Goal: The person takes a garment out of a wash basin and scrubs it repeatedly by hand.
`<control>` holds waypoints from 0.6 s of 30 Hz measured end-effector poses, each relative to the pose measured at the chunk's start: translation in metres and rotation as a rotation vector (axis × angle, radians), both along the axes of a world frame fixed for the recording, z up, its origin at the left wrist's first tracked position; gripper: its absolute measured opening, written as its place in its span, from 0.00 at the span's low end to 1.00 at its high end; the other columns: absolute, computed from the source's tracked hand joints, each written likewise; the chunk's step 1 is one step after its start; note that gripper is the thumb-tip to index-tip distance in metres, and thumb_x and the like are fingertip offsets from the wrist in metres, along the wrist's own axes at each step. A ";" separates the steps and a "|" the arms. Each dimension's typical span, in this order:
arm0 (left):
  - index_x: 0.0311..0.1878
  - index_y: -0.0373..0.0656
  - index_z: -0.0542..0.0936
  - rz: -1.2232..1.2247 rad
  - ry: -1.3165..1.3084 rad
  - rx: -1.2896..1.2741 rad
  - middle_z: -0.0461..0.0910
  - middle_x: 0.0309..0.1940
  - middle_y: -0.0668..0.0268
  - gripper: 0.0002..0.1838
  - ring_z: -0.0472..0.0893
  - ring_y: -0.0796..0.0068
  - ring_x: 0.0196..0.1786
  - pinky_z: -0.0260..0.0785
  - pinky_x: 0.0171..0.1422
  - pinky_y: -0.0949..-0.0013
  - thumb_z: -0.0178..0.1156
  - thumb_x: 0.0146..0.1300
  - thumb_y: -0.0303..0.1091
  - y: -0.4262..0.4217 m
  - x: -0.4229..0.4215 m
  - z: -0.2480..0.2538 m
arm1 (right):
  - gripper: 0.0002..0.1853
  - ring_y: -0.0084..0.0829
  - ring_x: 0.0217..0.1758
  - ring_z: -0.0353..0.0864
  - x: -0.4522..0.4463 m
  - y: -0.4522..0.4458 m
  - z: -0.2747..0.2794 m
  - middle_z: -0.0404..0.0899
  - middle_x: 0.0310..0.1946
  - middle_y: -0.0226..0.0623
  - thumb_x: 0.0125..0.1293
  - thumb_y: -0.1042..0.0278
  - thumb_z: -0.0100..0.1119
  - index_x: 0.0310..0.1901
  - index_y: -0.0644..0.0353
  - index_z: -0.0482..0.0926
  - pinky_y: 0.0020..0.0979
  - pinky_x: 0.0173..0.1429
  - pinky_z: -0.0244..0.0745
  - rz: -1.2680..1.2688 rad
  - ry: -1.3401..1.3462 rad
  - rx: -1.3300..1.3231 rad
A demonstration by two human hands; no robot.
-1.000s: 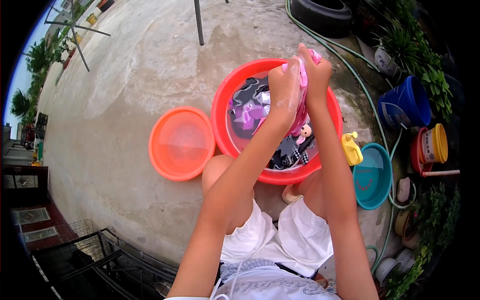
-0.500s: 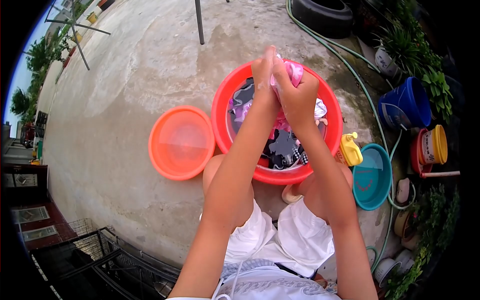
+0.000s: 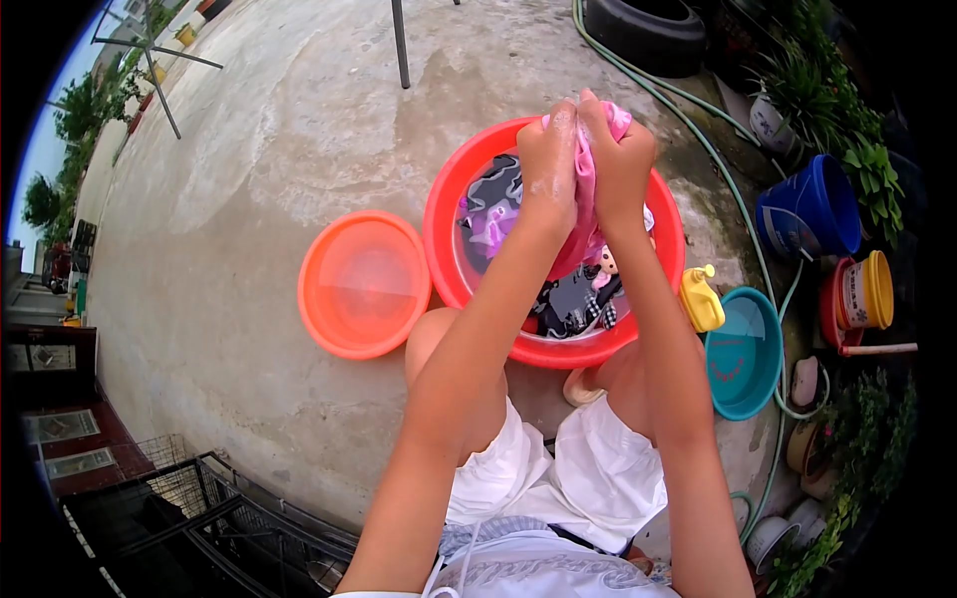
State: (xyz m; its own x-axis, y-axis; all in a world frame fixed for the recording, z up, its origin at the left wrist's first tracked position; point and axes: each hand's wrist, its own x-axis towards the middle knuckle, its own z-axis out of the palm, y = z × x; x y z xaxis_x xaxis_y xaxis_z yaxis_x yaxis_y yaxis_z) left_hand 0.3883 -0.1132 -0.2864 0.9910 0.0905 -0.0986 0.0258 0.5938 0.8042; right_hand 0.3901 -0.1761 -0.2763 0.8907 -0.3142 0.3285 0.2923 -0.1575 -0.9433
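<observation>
Pink wet cloth (image 3: 586,189) is bunched between my two fists above the large red basin (image 3: 455,181), part of it hanging down over the water. My left hand (image 3: 549,159) grips it from the left side, with suds on the skin. On the other side, my right hand (image 3: 623,164) is closed round the cloth, a pink fold showing above its fingers. Below, purple cloth (image 3: 490,227), dark and checkered clothes (image 3: 568,317) and a small doll-like face (image 3: 607,261) show in the basin's water.
An orange basin (image 3: 364,285) stands to the left. Right of the red basin are a yellow jug (image 3: 701,299), a teal basin (image 3: 743,354), a green hose (image 3: 720,189), a blue bucket (image 3: 805,209) and a yellow bucket (image 3: 865,289). A black tire (image 3: 646,35) lies behind.
Half a second ago my hands were pressed together and overlapping; now they are side by side, farther apart, with more pink cloth showing between them. Both keep their hold.
</observation>
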 end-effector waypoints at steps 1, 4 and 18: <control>0.24 0.44 0.69 0.034 0.052 -0.018 0.66 0.20 0.74 0.11 0.64 0.85 0.22 0.58 0.26 0.76 0.51 0.57 0.40 0.002 0.005 0.000 | 0.21 0.18 0.14 0.56 -0.006 0.005 0.003 0.60 0.07 0.32 0.57 0.61 0.54 0.13 0.67 0.66 0.27 0.19 0.55 0.029 -0.010 0.002; 0.17 0.44 0.65 0.087 0.203 0.053 0.62 0.14 0.74 0.15 0.62 0.82 0.17 0.54 0.21 0.74 0.53 0.52 0.41 0.017 0.024 -0.002 | 0.20 0.28 0.10 0.61 -0.020 0.018 -0.003 0.65 0.07 0.39 0.53 0.61 0.56 0.13 0.67 0.68 0.30 0.18 0.57 0.063 -0.066 -0.088; 0.21 0.42 0.68 0.002 0.059 0.170 0.64 0.18 0.76 0.13 0.61 0.87 0.22 0.54 0.25 0.77 0.48 0.58 0.38 -0.015 -0.011 0.011 | 0.21 0.18 0.15 0.54 0.023 -0.020 -0.016 0.58 0.07 0.30 0.56 0.60 0.54 0.13 0.67 0.66 0.29 0.19 0.52 -0.023 0.079 0.078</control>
